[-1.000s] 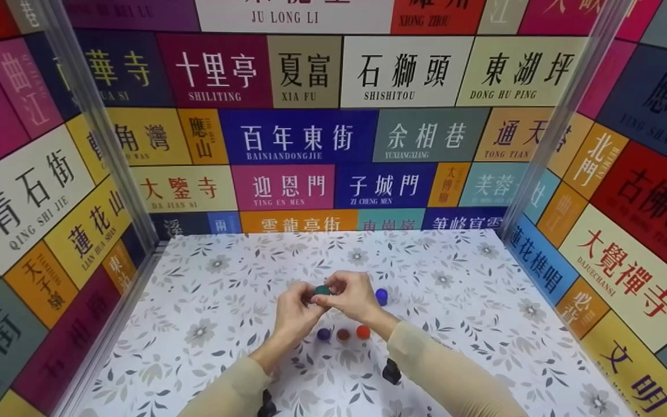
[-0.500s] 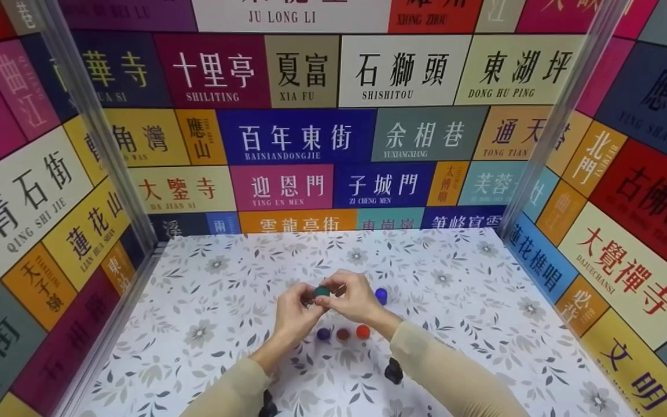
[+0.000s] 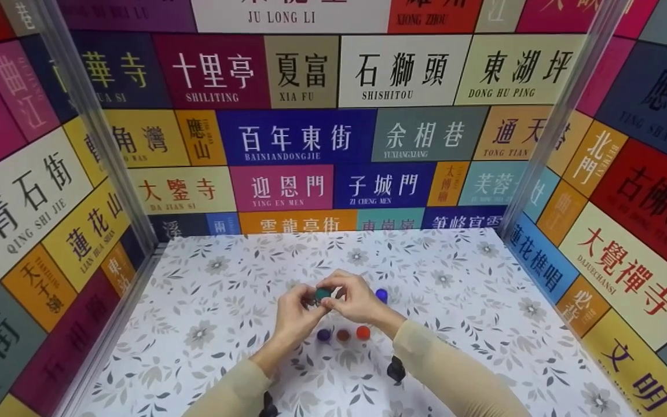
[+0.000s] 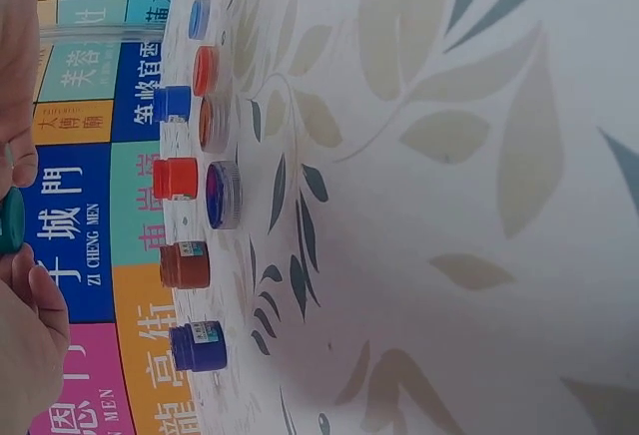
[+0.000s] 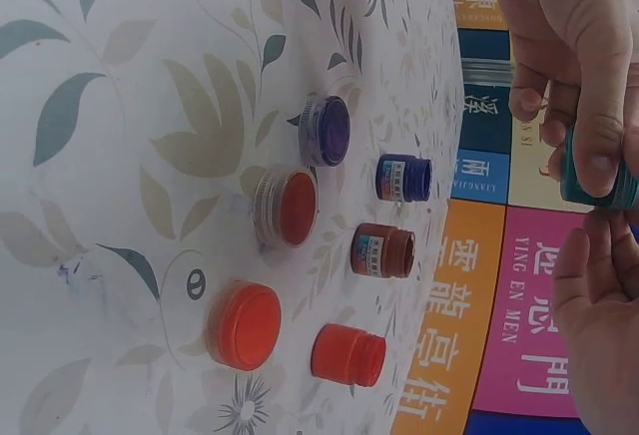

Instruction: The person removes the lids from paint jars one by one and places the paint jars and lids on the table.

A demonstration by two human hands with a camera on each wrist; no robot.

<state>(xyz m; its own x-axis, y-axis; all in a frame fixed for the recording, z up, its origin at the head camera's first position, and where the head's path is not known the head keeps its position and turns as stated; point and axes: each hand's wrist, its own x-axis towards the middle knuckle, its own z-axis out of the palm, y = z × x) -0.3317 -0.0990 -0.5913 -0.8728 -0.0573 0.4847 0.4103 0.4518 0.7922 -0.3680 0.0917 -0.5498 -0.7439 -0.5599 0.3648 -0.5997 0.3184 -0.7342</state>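
Note:
In the head view, both hands meet over the table around a small green paint jar (image 3: 323, 294). My left hand (image 3: 296, 313) grips it from the left, its thumb laid along the jar (image 5: 579, 171) in the right wrist view. My right hand (image 3: 358, 298) pinches it from the other side with thumb and fingers. Only a green edge of the jar (image 4: 11, 220) shows in the left wrist view. Below the hands, purple (image 3: 323, 335), brown (image 3: 343, 335) and orange-red lids (image 3: 363, 332) lie in a row.
Uncapped purple (image 4: 200, 345), brown (image 4: 187, 265), red (image 4: 177, 179) and blue paint jars (image 4: 172, 104) stand in a row beyond the lids. A blue lid (image 4: 199, 19) lies at that row's end. Printed walls enclose the flowered table (image 3: 212, 289) at the back and sides.
Both hands stay in the same place around the green jar. The jar has shifted very slightly toward me, and the right forearm has edged a little to the right.

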